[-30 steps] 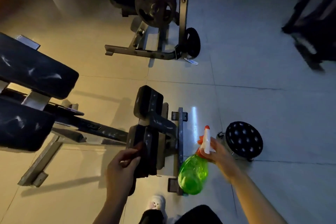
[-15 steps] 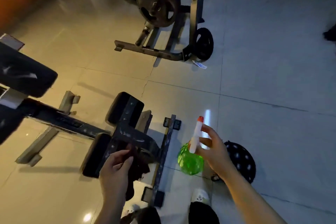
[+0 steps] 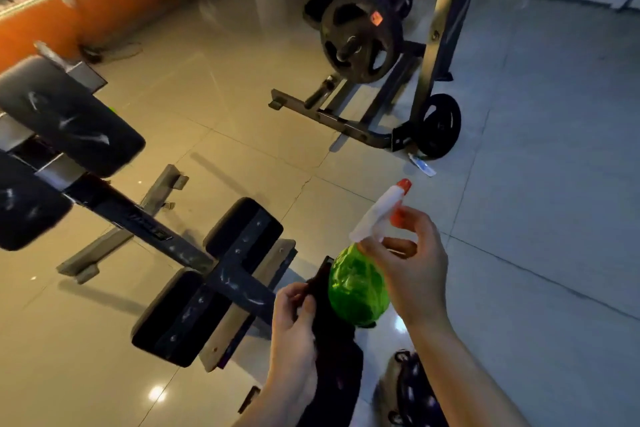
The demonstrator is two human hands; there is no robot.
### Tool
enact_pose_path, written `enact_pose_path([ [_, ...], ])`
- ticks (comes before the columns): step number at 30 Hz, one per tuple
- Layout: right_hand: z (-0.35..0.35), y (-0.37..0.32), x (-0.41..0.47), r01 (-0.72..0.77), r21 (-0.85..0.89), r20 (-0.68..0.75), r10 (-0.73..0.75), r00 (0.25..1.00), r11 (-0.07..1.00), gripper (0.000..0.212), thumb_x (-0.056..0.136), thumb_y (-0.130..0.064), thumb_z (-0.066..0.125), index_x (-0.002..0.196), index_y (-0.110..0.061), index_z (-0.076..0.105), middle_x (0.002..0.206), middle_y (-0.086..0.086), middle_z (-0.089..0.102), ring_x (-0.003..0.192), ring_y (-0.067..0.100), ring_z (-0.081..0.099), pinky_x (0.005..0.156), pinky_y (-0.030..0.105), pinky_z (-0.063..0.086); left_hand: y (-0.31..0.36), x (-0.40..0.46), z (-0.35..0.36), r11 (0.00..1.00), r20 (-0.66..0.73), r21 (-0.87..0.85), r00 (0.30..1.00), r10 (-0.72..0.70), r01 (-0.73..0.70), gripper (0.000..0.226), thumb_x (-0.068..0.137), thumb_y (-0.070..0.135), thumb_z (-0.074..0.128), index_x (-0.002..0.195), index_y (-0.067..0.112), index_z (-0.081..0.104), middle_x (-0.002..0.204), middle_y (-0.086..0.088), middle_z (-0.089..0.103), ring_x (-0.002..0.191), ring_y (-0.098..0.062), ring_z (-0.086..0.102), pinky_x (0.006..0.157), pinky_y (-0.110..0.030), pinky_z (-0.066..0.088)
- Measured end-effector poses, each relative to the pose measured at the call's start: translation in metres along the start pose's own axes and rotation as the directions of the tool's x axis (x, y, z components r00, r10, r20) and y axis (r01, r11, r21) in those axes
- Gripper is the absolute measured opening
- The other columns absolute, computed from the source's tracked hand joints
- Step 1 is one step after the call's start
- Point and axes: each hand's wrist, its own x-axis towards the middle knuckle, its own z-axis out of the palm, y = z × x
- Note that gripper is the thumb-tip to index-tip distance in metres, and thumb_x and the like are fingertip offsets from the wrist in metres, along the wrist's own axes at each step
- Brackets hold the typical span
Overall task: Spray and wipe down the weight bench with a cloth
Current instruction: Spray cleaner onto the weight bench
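The weight bench [image 3: 166,236] stretches from the left edge toward the lower middle, with two black seat pads [image 3: 72,118] at the left and two black roller pads [image 3: 239,236] on a cross bar near me. My left hand [image 3: 294,326] grips a dark cloth [image 3: 332,367] that hangs down just right of the roller pads. My right hand [image 3: 412,270] holds a green spray bottle [image 3: 356,288] by its neck. Its white and orange nozzle points up and away to the right.
A rack [image 3: 367,121] with black weight plates [image 3: 360,35] stands on the tiled floor beyond the bench. An orange wall [image 3: 86,10] runs along the far left. A dark round stool [image 3: 412,392] with pale dots sits at the bottom right by my arm.
The view swung left and closer to the bench. My left hand lifted the cloth off the roller pads, and my right hand brought the bottle up and in beside the cloth.
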Motion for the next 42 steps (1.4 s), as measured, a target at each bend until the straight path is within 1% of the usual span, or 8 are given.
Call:
enact_pose_path([
  [4,0.010,-0.007,0.056,0.020,-0.034,-0.014,-0.021,1.000,0.999,0.062,0.056,-0.061,0.072,0.110,-0.048,0.045,0.116,-0.020,0.047,0.100,-0.001,0.058,0.063,0.005,0.048,0.019,0.028,0.045,0.967,0.035,-0.190,0.985,-0.168,0.172,0.012,0.099,0.005,0.046,0.101,0.011,0.056,0.095,-0.018,0.064,0.085,-0.035,0.063,0.053,-0.040,0.057],
  [10,0.028,-0.015,0.142,0.051,-0.104,0.052,-0.045,0.998,0.993,0.069,0.068,-0.039,0.081,0.112,-0.059,0.032,0.122,-0.022,0.032,0.102,-0.002,0.052,0.059,0.001,0.045,0.056,0.089,0.095,0.991,0.051,-0.091,0.995,-0.091,0.095,0.009,0.098,0.009,0.052,0.100,0.012,0.059,0.105,-0.025,0.064,0.095,-0.042,0.063,0.089,-0.062,0.050],
  [24,0.060,0.009,0.318,-0.081,-0.072,0.445,0.105,0.889,0.994,0.070,0.073,-0.021,0.083,0.135,-0.023,0.050,0.128,-0.003,0.057,0.104,0.012,0.060,0.066,0.016,0.049,0.087,0.158,0.162,0.983,-0.231,-0.139,0.969,0.083,-0.118,0.008,0.095,0.006,0.055,0.098,0.011,0.061,0.102,-0.019,0.064,0.076,-0.029,0.067,0.080,-0.056,0.055],
  [26,0.061,0.013,0.355,-0.053,-0.115,0.590,0.111,0.800,0.992,0.069,0.072,-0.017,0.084,0.133,-0.022,0.052,0.126,-0.002,0.059,0.101,0.011,0.062,0.064,0.016,0.050,0.084,0.174,0.178,0.977,-0.375,-0.090,0.916,0.145,-0.192,0.011,0.095,0.004,0.055,0.097,0.014,0.061,0.101,-0.016,0.064,0.072,-0.019,0.068,0.072,-0.044,0.058],
  [30,0.055,0.028,0.418,-0.008,-0.265,0.845,0.237,0.479,0.964,0.076,0.057,-0.024,0.089,0.125,-0.029,0.056,0.121,-0.005,0.060,0.098,0.015,0.064,0.068,0.022,0.053,0.065,0.188,0.209,0.956,-0.670,-0.083,0.726,0.156,-0.282,0.028,0.095,0.006,0.056,0.086,0.030,0.067,0.102,-0.003,0.067,0.098,-0.024,0.064,0.092,-0.050,0.052],
  [35,0.053,0.066,0.425,0.237,-0.471,0.882,0.453,0.129,0.850,0.082,0.048,-0.034,0.089,0.124,-0.028,0.057,0.118,-0.005,0.061,0.094,0.020,0.067,0.082,0.042,0.058,0.026,0.149,0.231,0.931,-0.894,-0.142,0.448,0.026,-0.337,0.023,0.094,0.003,0.056,0.091,0.024,0.064,0.099,-0.005,0.066,0.100,-0.027,0.063,0.083,-0.040,0.054],
  [39,0.063,0.089,0.393,0.358,-0.449,0.825,0.534,-0.185,0.818,0.059,0.071,-0.003,0.081,0.124,-0.012,0.058,0.103,-0.003,0.062,0.085,0.010,0.063,0.068,0.014,0.052,-0.001,0.109,0.236,0.910,-0.965,-0.164,0.254,-0.067,-0.382,0.018,0.095,0.005,0.053,0.095,0.020,0.060,0.099,-0.002,0.063,0.088,-0.020,0.063,0.058,-0.023,0.056],
  [42,0.073,0.102,0.364,0.452,-0.409,0.760,0.570,-0.311,0.793,0.055,0.071,-0.001,0.080,0.121,-0.011,0.059,0.101,-0.002,0.061,0.087,0.005,0.057,0.065,0.007,0.045,-0.015,0.082,0.241,0.896,-0.979,-0.181,0.162,-0.124,-0.406,0.014,0.097,0.009,0.051,0.101,0.019,0.059,0.099,-0.001,0.062,0.085,-0.019,0.064,0.059,-0.027,0.056],
])
